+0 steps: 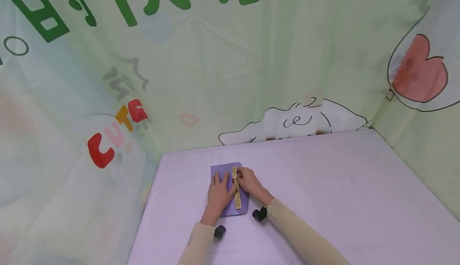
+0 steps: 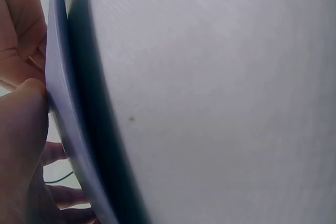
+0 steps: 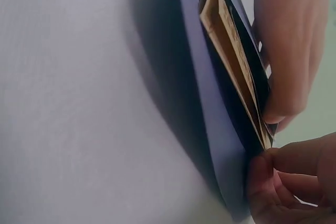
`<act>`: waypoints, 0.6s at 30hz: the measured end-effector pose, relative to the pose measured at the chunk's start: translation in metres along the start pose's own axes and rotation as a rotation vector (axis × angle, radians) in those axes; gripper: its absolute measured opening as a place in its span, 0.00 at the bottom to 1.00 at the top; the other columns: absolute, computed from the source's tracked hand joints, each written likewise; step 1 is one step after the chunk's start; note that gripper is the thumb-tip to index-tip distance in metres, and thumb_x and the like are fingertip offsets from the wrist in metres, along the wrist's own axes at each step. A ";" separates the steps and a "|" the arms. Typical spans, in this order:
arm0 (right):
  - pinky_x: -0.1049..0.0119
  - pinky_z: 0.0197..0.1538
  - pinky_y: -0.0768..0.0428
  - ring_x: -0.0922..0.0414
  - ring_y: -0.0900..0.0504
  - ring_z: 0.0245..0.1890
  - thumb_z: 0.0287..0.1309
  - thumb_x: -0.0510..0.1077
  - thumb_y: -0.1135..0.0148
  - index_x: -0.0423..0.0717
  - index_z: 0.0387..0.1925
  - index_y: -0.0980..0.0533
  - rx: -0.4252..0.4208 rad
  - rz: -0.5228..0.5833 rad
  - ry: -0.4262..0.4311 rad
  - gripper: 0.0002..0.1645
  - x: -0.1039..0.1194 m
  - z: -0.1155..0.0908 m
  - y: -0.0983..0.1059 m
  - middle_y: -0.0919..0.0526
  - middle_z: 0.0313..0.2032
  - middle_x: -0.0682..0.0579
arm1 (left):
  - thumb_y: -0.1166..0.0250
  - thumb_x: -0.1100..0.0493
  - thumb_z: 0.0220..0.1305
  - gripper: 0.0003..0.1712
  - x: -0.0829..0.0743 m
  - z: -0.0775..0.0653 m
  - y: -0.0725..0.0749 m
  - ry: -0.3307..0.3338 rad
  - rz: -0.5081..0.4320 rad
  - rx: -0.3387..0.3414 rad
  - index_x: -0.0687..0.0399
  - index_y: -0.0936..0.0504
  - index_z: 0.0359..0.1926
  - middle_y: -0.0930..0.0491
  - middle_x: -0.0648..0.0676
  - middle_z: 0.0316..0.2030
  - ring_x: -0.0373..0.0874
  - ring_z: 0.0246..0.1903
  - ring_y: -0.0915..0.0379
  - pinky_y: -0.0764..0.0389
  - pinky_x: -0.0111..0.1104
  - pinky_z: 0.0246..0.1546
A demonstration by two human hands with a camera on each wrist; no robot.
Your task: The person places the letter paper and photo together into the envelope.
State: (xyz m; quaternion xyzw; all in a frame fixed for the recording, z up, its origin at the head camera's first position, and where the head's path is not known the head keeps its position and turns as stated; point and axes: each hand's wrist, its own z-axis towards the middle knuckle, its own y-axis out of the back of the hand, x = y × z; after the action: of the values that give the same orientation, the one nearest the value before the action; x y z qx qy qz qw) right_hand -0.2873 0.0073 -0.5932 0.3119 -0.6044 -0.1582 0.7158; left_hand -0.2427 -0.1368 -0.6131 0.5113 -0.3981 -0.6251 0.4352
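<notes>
A purple notebook (image 1: 221, 169) with rounded right corners lies flat on the table. Lengthwise near its right side runs a narrow tan paper strip (image 1: 237, 202) with dark print and a small red mark. My left hand (image 1: 218, 194) rests on the cover, fingers straight and spread, thumb reaching the strip. With thumb and fingertips my right hand (image 1: 250, 182) pinches the strip's right edge in its upper half. In the right wrist view the strip (image 3: 231, 51) shows two layers with a gap between. The left wrist view shows mostly the notebook's edge (image 2: 59, 72).
The table (image 1: 309, 193) has a pale lilac cover and extends far to the right. Behind it and along both sides hang printed curtains (image 1: 230, 69). Each wrist carries a small black camera (image 1: 259, 214) close to the tabletop.
</notes>
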 end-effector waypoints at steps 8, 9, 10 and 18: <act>0.70 0.27 0.34 0.60 0.31 0.23 0.60 0.30 0.39 0.34 0.35 0.21 0.005 0.008 0.043 0.02 0.006 0.003 -0.008 0.29 0.21 0.53 | 0.42 0.42 0.66 0.34 0.002 0.001 0.001 -0.002 -0.011 -0.015 0.51 0.27 0.69 0.35 0.74 0.67 0.70 0.67 0.36 0.25 0.53 0.62; 0.70 0.26 0.34 0.60 0.31 0.22 0.60 0.30 0.40 0.35 0.33 0.22 0.003 0.007 0.045 0.01 0.006 0.004 -0.009 0.30 0.20 0.54 | 0.42 0.41 0.66 0.34 0.002 0.001 0.000 -0.002 -0.013 -0.016 0.51 0.27 0.69 0.35 0.74 0.67 0.70 0.67 0.36 0.26 0.53 0.62; 0.70 0.26 0.35 0.60 0.32 0.22 0.60 0.30 0.40 0.36 0.30 0.24 0.001 0.003 0.049 0.04 0.006 0.004 -0.010 0.31 0.20 0.54 | 0.42 0.41 0.66 0.34 0.002 0.001 0.000 -0.001 -0.015 -0.016 0.51 0.27 0.69 0.35 0.74 0.68 0.70 0.67 0.36 0.26 0.53 0.62; 0.69 0.27 0.36 0.59 0.34 0.22 0.59 0.28 0.43 0.37 0.23 0.28 -0.017 -0.005 0.092 0.10 0.008 0.008 -0.012 0.37 0.18 0.56 | 0.43 0.41 0.67 0.34 0.001 0.002 0.002 0.012 -0.022 0.007 0.51 0.28 0.70 0.36 0.73 0.68 0.69 0.69 0.38 0.27 0.53 0.63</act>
State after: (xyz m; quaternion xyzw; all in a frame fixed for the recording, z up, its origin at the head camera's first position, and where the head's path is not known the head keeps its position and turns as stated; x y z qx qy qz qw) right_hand -0.2911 -0.0086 -0.5948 0.3143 -0.5687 -0.1509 0.7450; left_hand -0.2442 -0.1379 -0.6116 0.5209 -0.3920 -0.6253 0.4290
